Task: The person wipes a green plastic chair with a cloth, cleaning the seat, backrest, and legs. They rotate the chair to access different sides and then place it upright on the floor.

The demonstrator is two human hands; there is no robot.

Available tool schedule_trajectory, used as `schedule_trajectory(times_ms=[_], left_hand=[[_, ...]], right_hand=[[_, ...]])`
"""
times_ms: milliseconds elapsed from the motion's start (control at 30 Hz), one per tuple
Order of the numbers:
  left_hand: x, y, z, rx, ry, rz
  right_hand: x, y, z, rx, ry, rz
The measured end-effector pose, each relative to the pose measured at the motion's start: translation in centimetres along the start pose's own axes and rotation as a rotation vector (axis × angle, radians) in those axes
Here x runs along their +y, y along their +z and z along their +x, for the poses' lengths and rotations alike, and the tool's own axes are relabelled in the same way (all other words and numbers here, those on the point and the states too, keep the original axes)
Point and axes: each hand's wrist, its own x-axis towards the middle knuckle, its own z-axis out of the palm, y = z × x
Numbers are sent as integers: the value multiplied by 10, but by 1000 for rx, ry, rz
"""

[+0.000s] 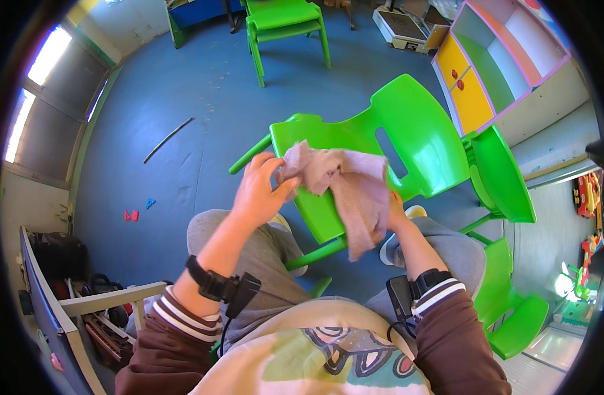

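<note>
A crumpled pinkish-grey cloth [363,190] lies over the seat of a green plastic child's chair [420,133], part of it hanging past the seat's near edge. My left hand [260,192] has its thumb and fingers around the cloth's left end, above the seat's left side. At the cloth's right side is my right hand [396,212]; the cloth covers most of its fingers, so its grip is hidden. The chair stands between my knees, its backrest towards the upper right. Each wrist bears a black strap with a small box and cable.
More green chairs stand at the top [284,22], right [502,173] and lower right [511,301]. A stick [169,139] and small red [132,215] and blue [150,203] pieces lie on the blue floor. A shelf cabinet [472,94] is upper right, a framed board [48,286] lower left.
</note>
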Motion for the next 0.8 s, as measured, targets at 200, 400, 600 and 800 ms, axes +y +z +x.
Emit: schedule_trajectory(times_ms=[200, 400, 600, 800], left_hand=[[-24, 63, -1, 65, -746, -943], [-17, 66, 15, 156, -709, -1397], [-20, 67, 21, 180, -824, -1515], [-22, 69, 27, 97, -819, -1378]], right_hand=[[-16, -16, -7, 121, 87, 700], [-95, -67, 4, 317, 34, 1089], [-181, -62, -4, 316, -201, 432], [-114, -46, 67, 436, -10, 454]])
